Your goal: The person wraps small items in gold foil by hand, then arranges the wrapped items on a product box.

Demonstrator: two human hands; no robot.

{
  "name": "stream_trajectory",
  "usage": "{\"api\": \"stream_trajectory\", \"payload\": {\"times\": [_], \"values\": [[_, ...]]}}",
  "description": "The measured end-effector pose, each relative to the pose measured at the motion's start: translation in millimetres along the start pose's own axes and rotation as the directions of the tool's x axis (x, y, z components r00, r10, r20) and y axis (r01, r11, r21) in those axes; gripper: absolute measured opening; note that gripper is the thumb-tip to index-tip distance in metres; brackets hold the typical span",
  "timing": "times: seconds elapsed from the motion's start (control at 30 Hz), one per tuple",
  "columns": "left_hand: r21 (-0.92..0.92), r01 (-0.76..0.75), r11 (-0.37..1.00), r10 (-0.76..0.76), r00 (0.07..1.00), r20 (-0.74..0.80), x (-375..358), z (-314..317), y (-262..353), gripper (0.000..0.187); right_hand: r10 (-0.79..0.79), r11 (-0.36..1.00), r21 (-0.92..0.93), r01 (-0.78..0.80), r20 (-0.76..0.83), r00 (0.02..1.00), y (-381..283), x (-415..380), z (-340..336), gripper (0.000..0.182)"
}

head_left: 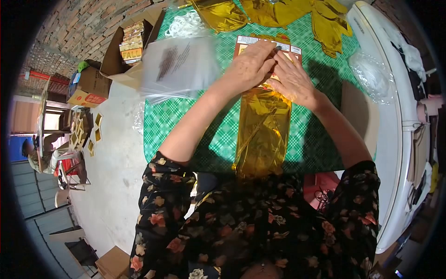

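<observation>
My left hand [251,66] and my right hand [295,80] lie side by side on a printed card [241,48] at the far middle of the green checked cloth. The fingers of both hands are stretched out, nothing is gripped, and the thumbs point toward each other. Beneath my hands, the card's middle is hidden. From under them a long flat piece of gold foil [263,130] runs down to the table's near edge. Some gold foil also shows just beyond the card.
Clear plastic bags [179,65] are stacked at the left, by white strings [186,24]. More gold foil pieces [274,11] lie along the back. A clear bag [371,74] is at the right. Boxes [109,65] stand left of the table; a person [42,158] sits far left.
</observation>
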State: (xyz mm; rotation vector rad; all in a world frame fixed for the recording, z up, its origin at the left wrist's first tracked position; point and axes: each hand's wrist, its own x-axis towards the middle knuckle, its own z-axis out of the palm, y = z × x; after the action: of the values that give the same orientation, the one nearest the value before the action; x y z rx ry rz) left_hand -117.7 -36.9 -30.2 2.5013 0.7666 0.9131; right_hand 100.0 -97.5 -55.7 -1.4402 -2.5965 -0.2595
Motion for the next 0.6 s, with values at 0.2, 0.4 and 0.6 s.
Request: {"api": "stream_trajectory", "payload": {"times": [0.2,0.4,0.6], "values": [[0.149,-0.017,0.989,0.018,1.0,-0.002,-5,33,-17,0.06,0.001,0.997,0.07,0.006,-0.105,0.995,-3,1,-1,0.067],[0.269,-0.001,0.963,-0.018,0.997,0.069,-6,40,-22,0.062,0.038,0.998,0.052,-0.034,-0.085,0.996,-11,-10,-9,0.072],[0.458,-0.05,0.887,-0.012,0.991,0.132,-4,39,-18,0.064,-0.085,0.985,0.154,0.078,0.039,0.996,-52,-58,-31,0.072]]}}
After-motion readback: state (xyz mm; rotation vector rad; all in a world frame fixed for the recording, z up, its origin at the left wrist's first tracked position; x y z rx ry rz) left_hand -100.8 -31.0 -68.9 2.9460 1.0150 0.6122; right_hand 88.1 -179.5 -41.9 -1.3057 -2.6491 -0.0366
